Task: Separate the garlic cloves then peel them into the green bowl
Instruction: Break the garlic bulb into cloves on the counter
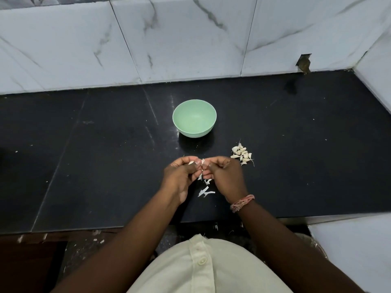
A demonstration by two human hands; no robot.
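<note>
garlic clove (202,163), frame centre: pinched between left hand (182,176) and right hand (224,176), fingers curled. green bowl (194,118) above centre appeared empty; clove pile (242,155) right. best practice: peel skin low, drop into bowl.

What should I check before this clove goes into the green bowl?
1. Small garlic clove pinched between left hand and right hand: ok.
2. Clove fully peeled: cannot tell, fingers hide it.
3. Round pale green plastic bowl upright, within reach: ok.
4. Bowl looks empty: ok.
5. Pile of separated garlic cloves beside right hand: ok.
6. White skin scraps on black stone counter, outside bowl: ok.
</note>
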